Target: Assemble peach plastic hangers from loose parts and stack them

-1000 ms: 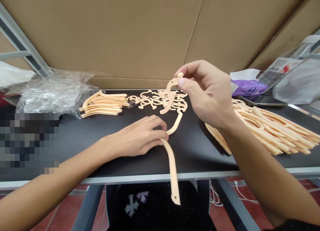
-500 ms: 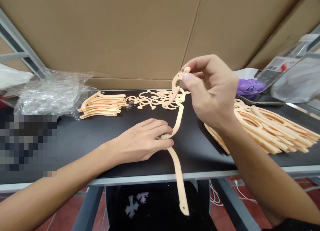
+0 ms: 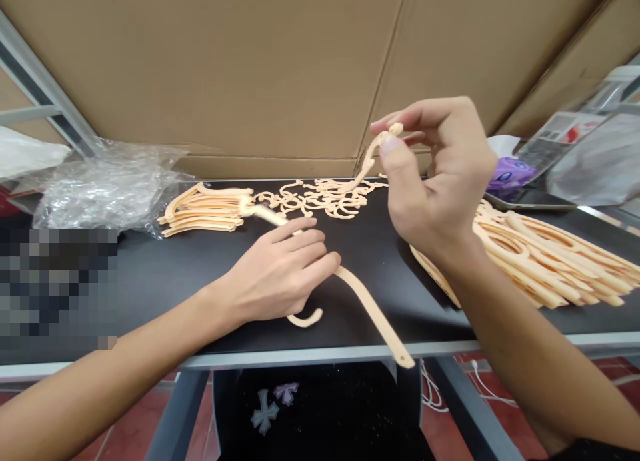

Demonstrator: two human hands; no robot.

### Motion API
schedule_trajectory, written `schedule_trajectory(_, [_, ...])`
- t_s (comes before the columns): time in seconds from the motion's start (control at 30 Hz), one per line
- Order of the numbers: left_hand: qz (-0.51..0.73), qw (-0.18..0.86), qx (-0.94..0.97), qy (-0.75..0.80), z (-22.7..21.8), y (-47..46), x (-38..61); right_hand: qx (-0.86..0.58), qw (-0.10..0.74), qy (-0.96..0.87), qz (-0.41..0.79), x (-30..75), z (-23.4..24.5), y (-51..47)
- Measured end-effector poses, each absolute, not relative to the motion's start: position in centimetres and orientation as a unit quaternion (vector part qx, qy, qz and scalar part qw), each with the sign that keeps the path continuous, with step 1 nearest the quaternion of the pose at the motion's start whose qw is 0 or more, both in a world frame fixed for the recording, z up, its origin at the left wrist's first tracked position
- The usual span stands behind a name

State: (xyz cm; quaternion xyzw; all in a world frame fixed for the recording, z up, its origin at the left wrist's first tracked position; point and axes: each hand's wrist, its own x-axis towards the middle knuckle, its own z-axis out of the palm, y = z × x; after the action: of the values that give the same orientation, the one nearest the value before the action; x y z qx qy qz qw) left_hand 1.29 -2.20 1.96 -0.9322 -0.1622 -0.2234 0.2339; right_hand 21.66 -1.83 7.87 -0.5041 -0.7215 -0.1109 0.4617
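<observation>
My left hand (image 3: 285, 268) is closed round the middle of a cream plastic clothes hanger (image 3: 373, 308) low over the black table. One hanger arm slants toward the table's front edge, the other points back left, and a hook shows below my palm; the joint is hidden under my fingers. Raised to the right, my right hand (image 3: 440, 174) pinches a curved cream plastic piece (image 3: 371, 156) between thumb and fingers. Behind it lies a loose heap of small curved hook pieces (image 3: 320, 198).
A stack of hanger arms (image 3: 205, 211) lies at the left beside crumpled clear plastic (image 3: 110, 188). Many hanger pieces are piled at the right (image 3: 540, 254), near a purple tissue pack (image 3: 510, 173) and a dark flat device (image 3: 530, 200). Cardboard (image 3: 250, 68) stands behind the table.
The hanger in my left hand has turned, its near arm swinging right and up and its hook now below my palm. My right hand has moved slightly right and up with the curved piece.
</observation>
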Motion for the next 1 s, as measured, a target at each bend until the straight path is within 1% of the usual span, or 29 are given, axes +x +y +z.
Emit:
schedule_trajectory(0.13, [-0.237, 0.27, -0.914, -0.186, 2.2, -2.3, 1.2, -0.506, 0.435, -0.736, -0.113, 21.7, 7.8, -1.8])
schedule_trajectory(0.27, [-0.224, 0.269, -0.914, -0.204, 2.1, -2.4, 1.2, -0.482, 0.474, -0.73, -0.102, 21.9, 7.5, -1.6])
schedule_trajectory(0.33, [-0.21, 0.242, -0.919, -0.228, 1.9, -2.3, 1.1, -0.473, 0.492, -0.725, -0.092, 22.0, 7.1, -1.3])
schedule_trajectory(0.4, [-0.185, 0.188, -0.926, -0.272, 1.6, -1.9, 0.9, -0.465, 0.504, -0.724, -0.076, 22.1, 6.7, -0.9])
schedule_trajectory(0.5, [-0.146, 0.087, -0.92, -0.352, 1.2, -0.8, 0.3, -0.464, 0.486, -0.74, -0.03, 22.2, 6.2, -0.2])
schedule_trajectory(0.6, [-0.147, 0.02, -0.906, -0.396, 0.9, 0.2, -0.3, -0.473, 0.429, -0.769, 0.022, 22.2, 6.0, 0.2])
schedule_trajectory(0.7, [-0.156, -0.009, -0.895, -0.417, 0.8, 0.8, -0.6, -0.469, 0.36, -0.804, 0.057, 22.2, 6.2, 0.5])
schedule_trajectory(0.83, [-0.166, -0.021, -0.888, -0.428, 1.0, 1.0, -0.5, -0.455, 0.201, -0.862, 0.095, 22.3, 6.2, 0.5])
schedule_trajectory(0.9, [-0.185, -0.013, -0.883, -0.431, 1.2, 1.0, -0.5, -0.448, 0.135, -0.876, 0.116, 22.3, 5.9, 0.4])
schedule_trajectory(1.0, [-0.23, -0.001, -0.869, -0.438, 1.5, 1.0, -0.4, -0.439, 0.101, -0.88, 0.148, 22.0, 5.5, 0.3])
